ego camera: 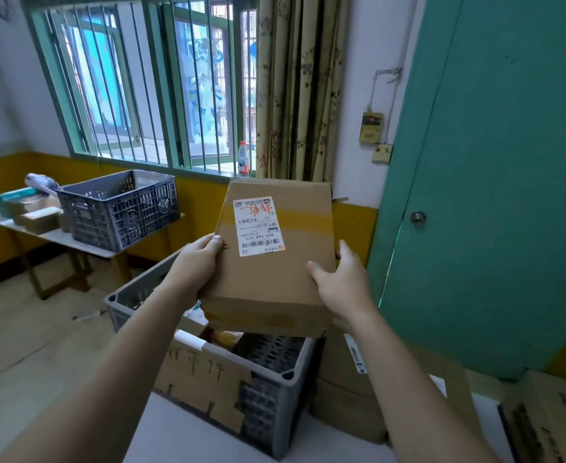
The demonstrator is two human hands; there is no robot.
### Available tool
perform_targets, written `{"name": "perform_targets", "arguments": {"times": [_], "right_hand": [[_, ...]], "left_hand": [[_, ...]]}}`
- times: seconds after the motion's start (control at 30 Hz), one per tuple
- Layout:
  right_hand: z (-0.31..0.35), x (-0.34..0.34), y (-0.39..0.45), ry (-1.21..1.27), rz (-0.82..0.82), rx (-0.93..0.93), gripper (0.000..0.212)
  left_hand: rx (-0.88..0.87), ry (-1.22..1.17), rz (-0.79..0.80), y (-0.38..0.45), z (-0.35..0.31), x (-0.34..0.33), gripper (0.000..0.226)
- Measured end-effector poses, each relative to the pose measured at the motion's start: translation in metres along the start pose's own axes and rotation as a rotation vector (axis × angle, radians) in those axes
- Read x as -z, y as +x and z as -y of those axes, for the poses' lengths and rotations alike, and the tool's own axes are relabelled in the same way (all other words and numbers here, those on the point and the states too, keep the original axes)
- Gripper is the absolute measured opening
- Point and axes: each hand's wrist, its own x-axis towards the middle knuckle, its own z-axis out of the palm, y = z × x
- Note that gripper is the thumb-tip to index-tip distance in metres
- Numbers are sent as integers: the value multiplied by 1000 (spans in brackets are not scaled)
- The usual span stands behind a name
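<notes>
Yellow-painted lower walls and a barred, green-framed window [148, 85] close off the far side of the room, with a flowered curtain [301, 85] hanging beside it and a smooth teal door [492, 162] with a round metal knob [418, 218] to the right. Held up in mid-air at the centre is a flat, rectangular cardboard box [274, 272], plain brown and matte, with a band of glossy tan tape [305, 222] across its top and a white shipping label [258, 225] printed with barcodes and red characters. The left hand [196, 262] grips the box's left edge, thumb on the top face and fingers hidden under it; the right hand [340, 279] grips the near right corner in the same way. Directly below the box stands a grey plastic crate [291, 372] with perforated lattice walls, holding a torn cardboard sheet [204, 372] marked with handwritten strokes and other parcels that the box partly hides. More brown cartons [348, 379] are stacked just beside the crate on the right, behind the right forearm. Well apart, on the left, a folding table [84, 243] carries a second lattice crate [121, 208] and a few small boxes [37, 212]. A clear bottle [244, 158] with a red cap stands on the windowsill, just behind the held box's far edge.
</notes>
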Motion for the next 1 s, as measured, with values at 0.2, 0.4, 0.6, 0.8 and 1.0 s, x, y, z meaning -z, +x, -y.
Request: {"name": "perform_targets", "arguments": {"times": [0.2,0.4,0.6,0.8,1.0], "right_hand": [[17,-50,23,-6,9,-79,67],[38,-118,44,32,-28,-189,63],[40,-172,57,1,-39,-314,59],[26,-214,68,31,75,-379,35],[11,-251,76,54,146,-456,37]], "left_hand": [[-40,79,48,56,10,36,31],[-95,203,104,127,26,76,25],[-71,286,162,177,49,102,32],[-50,411,187,207,76,118,32],[-40,626,177,230,102,129,39]]}}
